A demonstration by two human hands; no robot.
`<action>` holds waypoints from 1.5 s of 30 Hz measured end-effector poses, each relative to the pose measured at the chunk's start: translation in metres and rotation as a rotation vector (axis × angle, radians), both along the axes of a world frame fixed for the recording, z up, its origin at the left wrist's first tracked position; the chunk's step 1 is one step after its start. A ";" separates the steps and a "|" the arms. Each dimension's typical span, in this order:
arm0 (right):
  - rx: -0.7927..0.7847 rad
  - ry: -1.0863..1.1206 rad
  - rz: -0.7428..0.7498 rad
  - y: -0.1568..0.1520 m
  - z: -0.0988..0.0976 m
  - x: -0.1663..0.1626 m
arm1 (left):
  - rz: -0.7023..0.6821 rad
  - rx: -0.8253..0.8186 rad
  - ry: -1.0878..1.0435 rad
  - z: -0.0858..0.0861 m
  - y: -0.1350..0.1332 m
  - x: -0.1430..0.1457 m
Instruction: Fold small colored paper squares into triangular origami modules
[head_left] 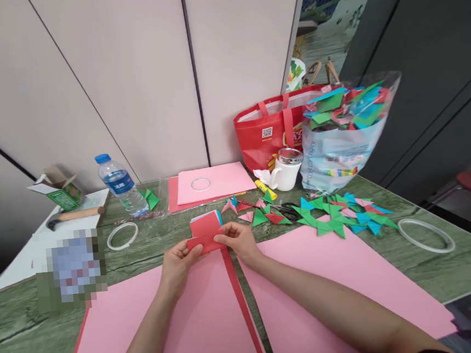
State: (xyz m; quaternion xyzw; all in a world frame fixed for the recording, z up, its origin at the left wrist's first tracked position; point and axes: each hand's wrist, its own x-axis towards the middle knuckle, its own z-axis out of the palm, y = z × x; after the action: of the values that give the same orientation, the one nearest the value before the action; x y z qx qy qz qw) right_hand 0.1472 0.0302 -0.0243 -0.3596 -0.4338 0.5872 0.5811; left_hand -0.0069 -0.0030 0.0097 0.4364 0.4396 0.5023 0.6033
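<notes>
Both my hands hold a small red paper piece [205,238] over the middle of the green wood-grain table [22,338]. My left hand [177,260] pinches its lower left edge. My right hand [238,240] pinches its right side, fingers closed on the paper. Behind the red piece a thin stack of small squares with a blue edge [218,216] shows. Under my forearms lie large pink sheets [335,283], with a red sheet's edge [241,302] running between them.
Folded green, blue and pink paper shapes [338,217] lie right of centre, scissors [288,210] among them. A clear bag of folded pieces [341,134], a white mug [285,172] and a red tote [268,129] stand behind. Tape rings [426,234] [122,236], a water bottle [121,185] and a hammer [74,215] lie around.
</notes>
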 end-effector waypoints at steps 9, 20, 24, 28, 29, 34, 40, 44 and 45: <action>0.006 -0.001 0.008 0.001 -0.001 -0.001 | 0.019 -0.004 0.045 0.000 0.000 0.001; -0.007 -0.001 0.008 0.001 0.001 -0.001 | 0.055 -0.007 0.063 -0.001 0.001 0.002; 0.004 -0.002 0.017 0.000 0.001 -0.001 | 0.065 0.009 0.066 -0.001 0.001 0.002; 0.029 -0.011 0.013 0.001 -0.002 -0.001 | 0.098 0.023 0.092 -0.001 0.001 0.003; 0.031 -0.018 0.010 0.001 -0.002 -0.001 | 0.104 0.022 0.097 -0.001 0.000 0.003; 0.047 -0.051 0.003 0.002 -0.004 -0.002 | 0.103 0.011 0.102 -0.001 0.000 0.004; 0.085 -0.130 0.003 0.002 -0.006 -0.002 | 0.130 0.032 0.133 -0.003 0.001 0.002; 0.129 -0.233 0.025 0.001 -0.005 -0.001 | 0.099 0.015 0.136 -0.003 0.001 0.001; 0.140 -0.255 0.030 0.000 -0.004 0.000 | 0.090 0.011 0.135 -0.002 0.001 0.002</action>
State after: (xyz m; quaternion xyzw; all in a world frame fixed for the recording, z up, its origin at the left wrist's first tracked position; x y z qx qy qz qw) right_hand 0.1470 0.0303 -0.0280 -0.3835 -0.5491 0.5138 0.5362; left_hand -0.0053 -0.0019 0.0074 0.4525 0.4955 0.5008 0.5467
